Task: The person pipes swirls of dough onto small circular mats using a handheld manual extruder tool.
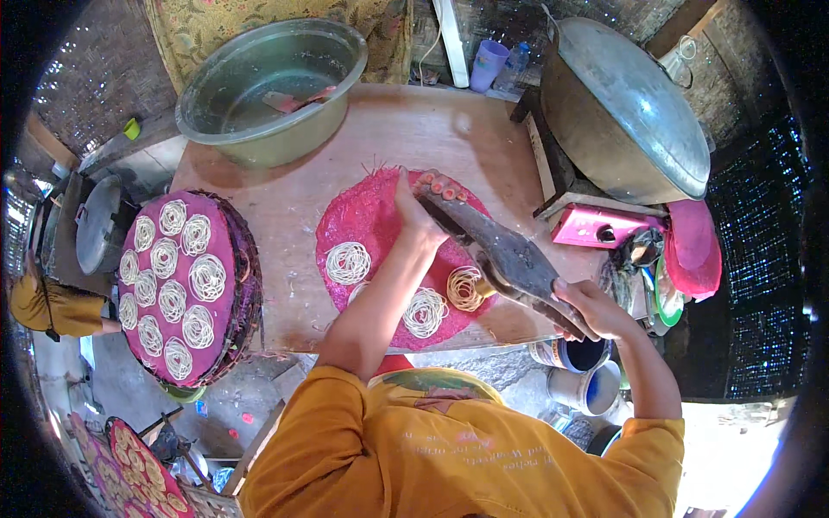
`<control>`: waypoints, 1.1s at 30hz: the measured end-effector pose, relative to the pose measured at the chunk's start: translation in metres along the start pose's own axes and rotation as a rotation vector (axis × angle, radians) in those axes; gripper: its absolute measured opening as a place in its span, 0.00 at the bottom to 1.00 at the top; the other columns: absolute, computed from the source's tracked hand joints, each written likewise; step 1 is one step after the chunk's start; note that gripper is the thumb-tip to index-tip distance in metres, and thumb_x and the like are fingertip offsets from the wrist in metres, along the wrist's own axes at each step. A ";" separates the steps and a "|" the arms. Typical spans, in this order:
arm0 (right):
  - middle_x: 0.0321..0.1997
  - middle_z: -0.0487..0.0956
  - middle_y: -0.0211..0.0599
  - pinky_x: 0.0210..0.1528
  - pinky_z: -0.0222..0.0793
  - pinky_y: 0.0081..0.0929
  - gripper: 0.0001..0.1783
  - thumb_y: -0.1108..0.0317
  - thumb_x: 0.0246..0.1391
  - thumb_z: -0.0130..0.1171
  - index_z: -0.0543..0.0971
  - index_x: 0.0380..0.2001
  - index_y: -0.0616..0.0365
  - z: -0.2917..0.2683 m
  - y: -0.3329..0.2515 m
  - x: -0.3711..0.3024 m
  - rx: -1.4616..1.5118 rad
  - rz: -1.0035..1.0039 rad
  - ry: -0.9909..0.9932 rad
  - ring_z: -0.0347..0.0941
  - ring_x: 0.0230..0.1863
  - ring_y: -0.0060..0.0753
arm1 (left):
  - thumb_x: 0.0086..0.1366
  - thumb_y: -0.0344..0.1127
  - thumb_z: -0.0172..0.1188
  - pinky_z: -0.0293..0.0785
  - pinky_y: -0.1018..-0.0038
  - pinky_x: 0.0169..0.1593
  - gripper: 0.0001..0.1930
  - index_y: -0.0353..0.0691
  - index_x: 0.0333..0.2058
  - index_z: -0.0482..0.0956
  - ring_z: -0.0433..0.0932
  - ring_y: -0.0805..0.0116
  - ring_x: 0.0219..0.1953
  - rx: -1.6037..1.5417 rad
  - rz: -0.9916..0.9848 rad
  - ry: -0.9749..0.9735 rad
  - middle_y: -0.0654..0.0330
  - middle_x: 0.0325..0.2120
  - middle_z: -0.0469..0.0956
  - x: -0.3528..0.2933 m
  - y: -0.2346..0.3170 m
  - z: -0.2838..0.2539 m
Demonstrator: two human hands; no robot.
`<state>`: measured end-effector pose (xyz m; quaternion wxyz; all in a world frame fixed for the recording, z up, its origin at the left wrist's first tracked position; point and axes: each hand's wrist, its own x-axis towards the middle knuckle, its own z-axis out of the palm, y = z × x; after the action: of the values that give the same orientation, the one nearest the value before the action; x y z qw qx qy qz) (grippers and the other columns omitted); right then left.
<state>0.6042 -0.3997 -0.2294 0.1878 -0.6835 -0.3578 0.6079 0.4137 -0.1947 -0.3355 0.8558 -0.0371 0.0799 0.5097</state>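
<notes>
- while left hand [421,214] and right hand [602,311] curl closed round the wooden press [522,261], i'd squeeze evenly
- i'd circle steadily over the noodle nest [463,290] below them

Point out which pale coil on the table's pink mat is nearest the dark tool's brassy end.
The rightmost coil on the mat: it lies right at the brassy end of the dark tool; the other coils there lie farther left.

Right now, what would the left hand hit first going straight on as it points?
Past the dark tool in the left hand: likely the purple cup or clear bottle at the back; height and depth unclear.
</notes>
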 end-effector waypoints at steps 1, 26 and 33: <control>0.18 0.73 0.34 0.19 0.67 0.21 0.31 0.40 0.56 0.46 0.75 0.30 0.62 0.001 0.006 0.008 0.000 0.002 0.005 0.70 0.17 0.23 | 0.64 0.57 0.37 0.61 0.70 0.26 0.23 0.48 0.17 0.62 0.62 0.71 0.17 -0.002 -0.004 -0.001 0.68 0.12 0.61 0.009 -0.001 -0.009; 0.15 0.69 0.30 0.15 0.59 0.22 0.37 0.31 0.53 0.38 0.72 0.33 0.59 -0.035 -0.039 0.037 -0.196 0.048 0.163 0.64 0.13 0.21 | 0.65 0.59 0.31 0.58 0.76 0.25 0.25 0.51 0.15 0.59 0.56 0.77 0.12 -0.019 -0.040 -0.233 0.73 0.08 0.55 0.077 0.000 0.009; 0.14 0.70 0.32 0.15 0.60 0.22 0.36 0.33 0.54 0.39 0.74 0.30 0.60 -0.021 -0.041 0.048 -0.176 -0.013 0.204 0.66 0.14 0.22 | 0.64 0.55 0.33 0.57 0.76 0.23 0.23 0.51 0.14 0.57 0.55 0.77 0.10 0.092 -0.006 -0.244 0.73 0.08 0.54 0.079 0.019 0.027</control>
<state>0.6136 -0.3337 -0.2304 0.1664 -0.7533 -0.3934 0.5001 0.4366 -0.1128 -0.3222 0.8616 0.0642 -0.0016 0.5036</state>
